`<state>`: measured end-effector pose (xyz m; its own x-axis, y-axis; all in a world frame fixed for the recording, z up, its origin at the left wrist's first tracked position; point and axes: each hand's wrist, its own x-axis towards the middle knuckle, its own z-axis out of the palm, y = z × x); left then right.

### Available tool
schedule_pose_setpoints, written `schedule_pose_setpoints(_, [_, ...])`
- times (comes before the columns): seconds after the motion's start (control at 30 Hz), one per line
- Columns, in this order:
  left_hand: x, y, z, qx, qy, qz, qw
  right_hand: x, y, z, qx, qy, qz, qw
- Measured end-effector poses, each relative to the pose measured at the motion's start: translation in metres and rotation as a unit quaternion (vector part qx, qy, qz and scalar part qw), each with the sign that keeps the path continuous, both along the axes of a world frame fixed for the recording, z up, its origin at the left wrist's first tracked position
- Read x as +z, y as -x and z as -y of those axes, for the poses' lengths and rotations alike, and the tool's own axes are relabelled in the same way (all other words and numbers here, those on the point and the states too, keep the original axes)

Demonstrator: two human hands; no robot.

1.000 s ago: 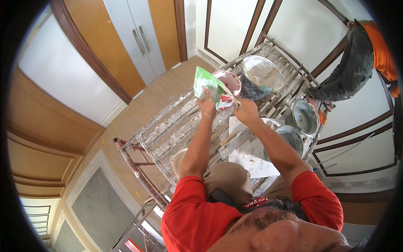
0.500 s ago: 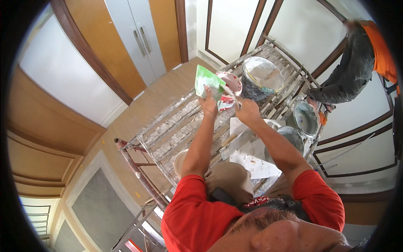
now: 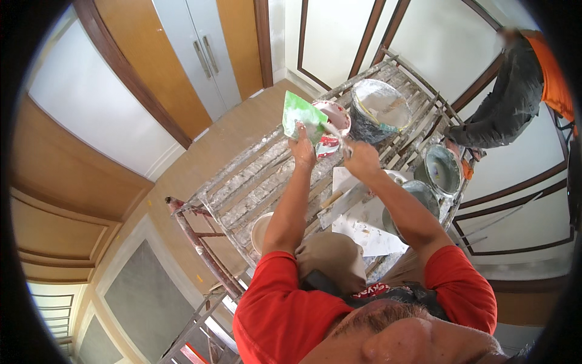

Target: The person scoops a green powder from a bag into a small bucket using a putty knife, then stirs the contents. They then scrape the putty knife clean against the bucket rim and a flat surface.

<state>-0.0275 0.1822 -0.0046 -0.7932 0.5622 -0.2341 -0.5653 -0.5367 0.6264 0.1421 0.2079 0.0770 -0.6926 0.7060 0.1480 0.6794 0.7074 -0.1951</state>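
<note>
Seen from above, person in red shirt sits on a paint-spattered scaffold platform, high over a tan floor. Left hand raised, fingers closed around the lower edge of a green flat board, holding it tilted up ahead of the body. Right hand just beside the left, closed on the handle of a thin tool whose tip reaches toward the small red-and-white paint can directly behind the green board; whether the tip touches the can or the board cannot be told. The can appears to sit against the board's right edge; what supports it is hidden by the left hand. Beyond it on the platform stands a large grey bucket smeared white inside. To the right, near the platform's edge, two more round buckets, one partly behind the right forearm. A white sheet of paper lies on the planks under the right arm, and a pale shallow bowl sits by the left elbow. Another person in dark clothes and orange stands at the far right by the panelled wall, well apart.
</note>
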Motion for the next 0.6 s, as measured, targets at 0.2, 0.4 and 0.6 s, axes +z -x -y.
schedule_pose_setpoints(0.2, [-0.054,0.024,0.002,0.007,0.095,-0.268,0.959,0.006,0.012,0.011,0.035,-0.013,-0.03,0.999])
schedule_pose_setpoints(0.4, [-0.008,-0.001,0.007,-0.04,-0.051,0.007,0.998,-0.005,-0.003,0.018,0.075,-0.06,-0.016,0.995])
schedule_pose_setpoints(0.6, [-0.009,0.011,0.015,-0.037,-0.011,-0.005,0.999,-0.012,0.003,0.03,0.093,-0.051,-0.001,0.994])
